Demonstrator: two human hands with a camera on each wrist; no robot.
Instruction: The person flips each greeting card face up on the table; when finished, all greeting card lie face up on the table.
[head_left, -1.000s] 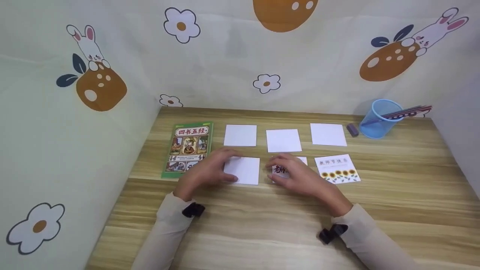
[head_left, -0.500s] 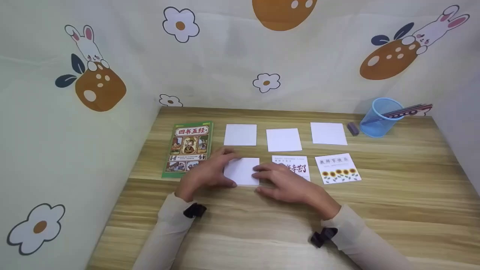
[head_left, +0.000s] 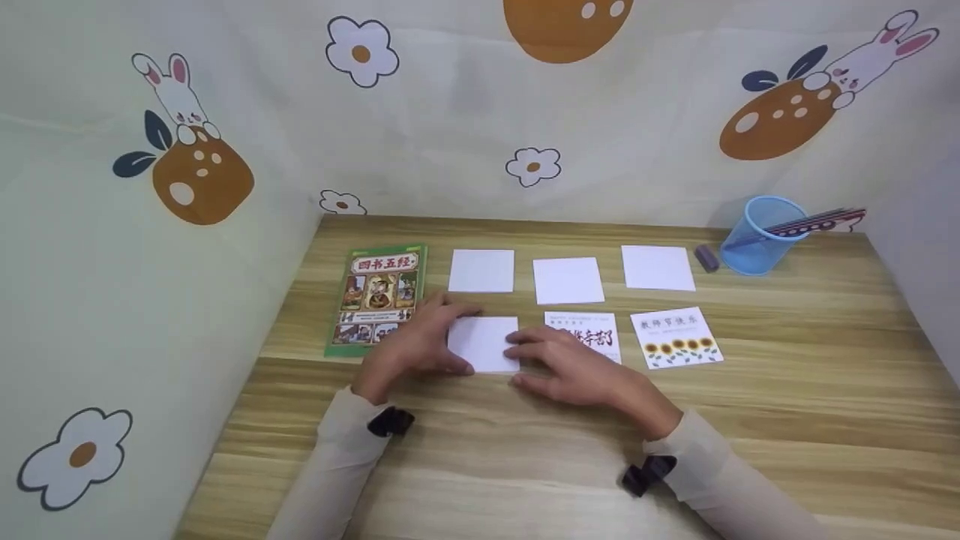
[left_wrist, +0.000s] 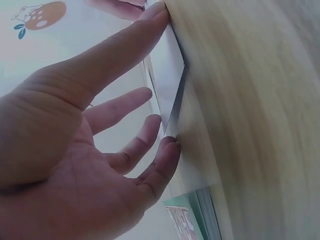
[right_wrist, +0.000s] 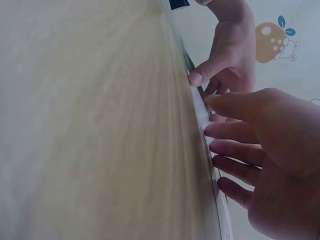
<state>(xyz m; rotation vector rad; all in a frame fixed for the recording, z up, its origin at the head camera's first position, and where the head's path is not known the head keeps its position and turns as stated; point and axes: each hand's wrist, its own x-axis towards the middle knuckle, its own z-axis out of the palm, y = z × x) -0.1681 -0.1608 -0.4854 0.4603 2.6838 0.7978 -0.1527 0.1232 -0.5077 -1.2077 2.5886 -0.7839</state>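
The left grip (head_left: 421, 339) spans the left end of a blank white card (head_left: 486, 343) on the worktop (head_left: 495, 457); the right grip (head_left: 574, 367) lies at its right edge, partly covering a printed card (head_left: 592, 335).

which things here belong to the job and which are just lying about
Likely the job's:
blank white rectangular card between left hand and right hand
five other white cards, two printed

Likely lying about:
green illustrated paper book
blue cylindrical cup with slim pencils
small purple block
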